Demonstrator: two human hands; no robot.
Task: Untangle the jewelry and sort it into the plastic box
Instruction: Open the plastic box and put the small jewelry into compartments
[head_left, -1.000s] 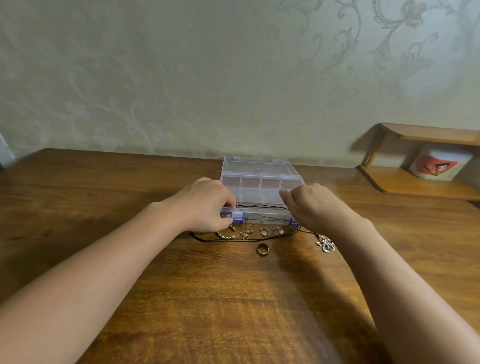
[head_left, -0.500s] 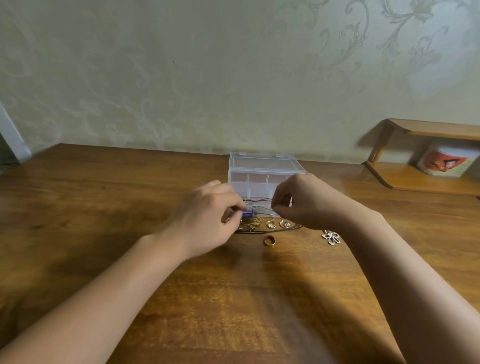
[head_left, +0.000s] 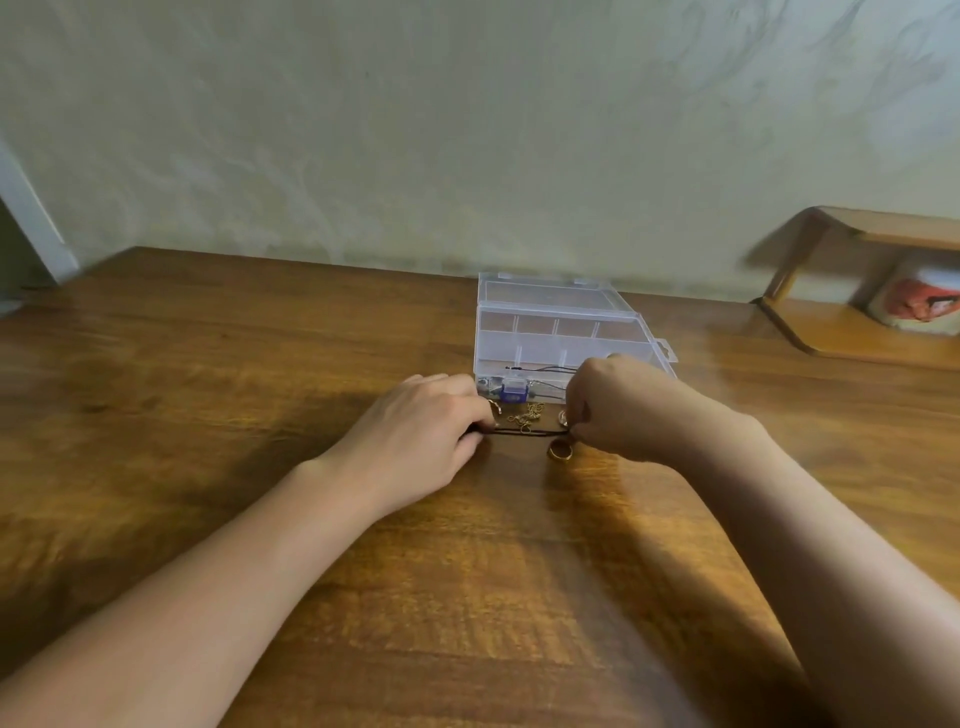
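Both hands (head_left: 415, 436) pinching black cord (head_left: 524, 432)

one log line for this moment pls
left hand: pinches cord | right hand: pinches cord | ring: on table | box: open

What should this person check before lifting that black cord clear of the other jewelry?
1. Both ends held: left hand and right hand each pinch the cord. Ok.
2. Cord free of the gold chain: a small link seems to sit right on the cord. Cannot tell.
3. Gold ring clear of the cord: it lies just beside the right fingers. Cannot tell.
4. Box ready: lid appears shut, blue latch at the front. Not ok.
5. Thin black wire over the box, whether it joins the cord: hidden behind the right hand. Cannot tell.
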